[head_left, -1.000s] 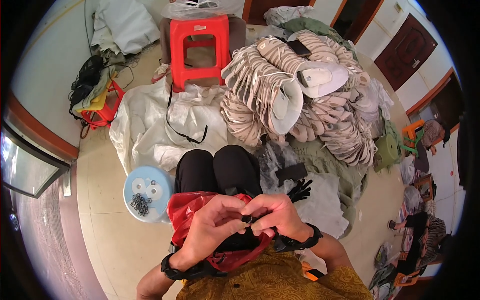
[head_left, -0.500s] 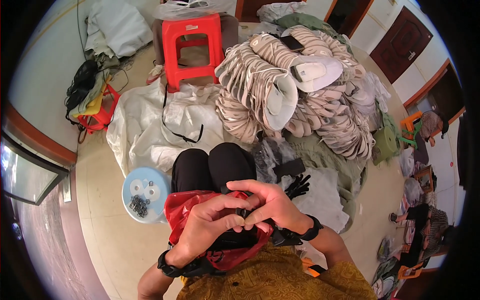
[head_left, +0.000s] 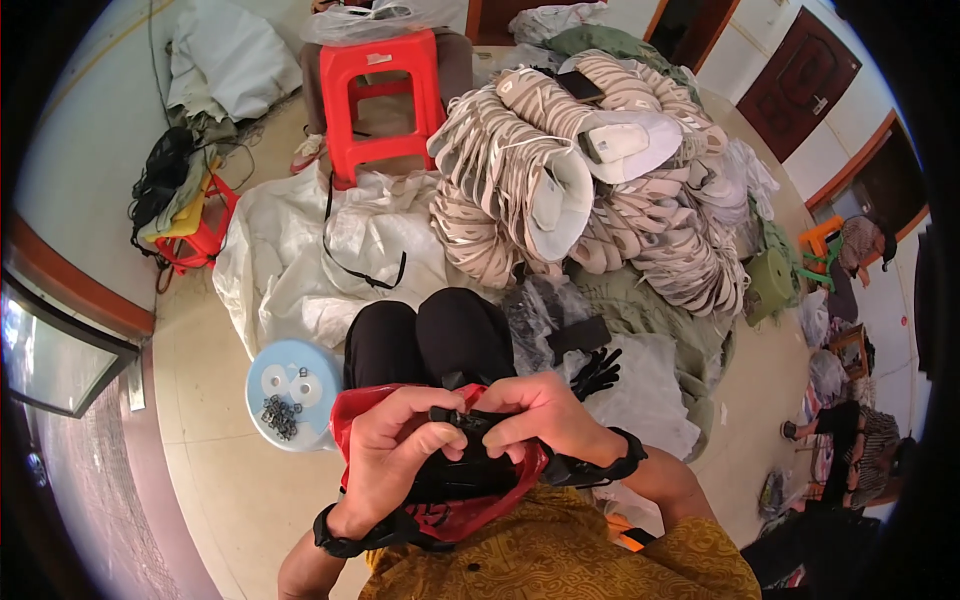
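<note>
My left hand [head_left: 392, 450] and my right hand [head_left: 540, 418] meet over my lap, both pinching a small black strap piece with a buckle [head_left: 455, 418]. Under them a red plastic bag [head_left: 355, 410] lies open on my knees with more black pieces [head_left: 460, 480] in it. Both wrists wear black bands. My legs in black trousers [head_left: 430, 335] stretch forward. To my left on the floor stands a round light-blue lid [head_left: 275, 380] holding a heap of small dark metal buckles [head_left: 280, 415].
A big pile of beige shoe uppers [head_left: 560, 190] rises ahead on the right. A white sack [head_left: 320, 260] lies in front of my knees, a red plastic stool [head_left: 385, 95] behind it, a small red stool [head_left: 195, 230] at left. A black glove [head_left: 598, 372] lies at right.
My hands have shifted slightly, the fingers working closer together on the black strap piece. The view has tilted a little; nothing else has moved.
</note>
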